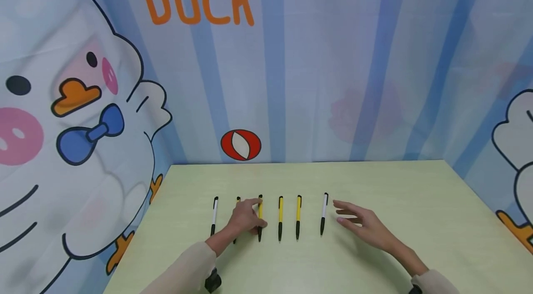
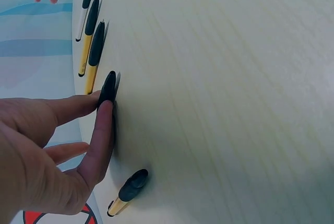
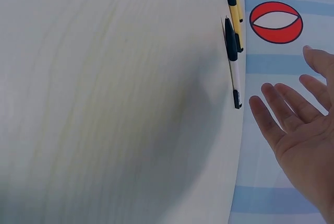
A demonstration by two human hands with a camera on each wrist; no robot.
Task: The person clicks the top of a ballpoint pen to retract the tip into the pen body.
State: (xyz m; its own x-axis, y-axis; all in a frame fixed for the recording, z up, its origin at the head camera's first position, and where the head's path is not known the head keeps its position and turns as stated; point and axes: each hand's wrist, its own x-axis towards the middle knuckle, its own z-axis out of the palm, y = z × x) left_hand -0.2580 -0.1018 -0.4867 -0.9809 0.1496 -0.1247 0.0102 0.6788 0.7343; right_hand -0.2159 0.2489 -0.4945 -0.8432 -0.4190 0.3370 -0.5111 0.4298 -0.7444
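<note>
Pens with black grips and black clips lie in a row on the table. My left hand (image 1: 245, 217) pinches a yellow pen (image 1: 260, 211), the third from the left, its thumb by the black grip and a finger near the clip end. In the left wrist view the black grip (image 2: 107, 84) shows between thumb and finger. Partly behind that hand lies another yellow pen (image 2: 125, 191). Two yellow pens (image 1: 281, 213) (image 1: 298, 213) lie to the right of the pinched one. My right hand (image 1: 368, 227), fingers extended and holding nothing, hovers beside the rightmost pen, a white one (image 1: 324, 210).
A second white pen (image 1: 214, 213) is at the row's left end, its lower part near the left wrist. The pale table (image 1: 416, 201) ends at a blue striped cloth backdrop (image 1: 316, 76) printed with duck pictures.
</note>
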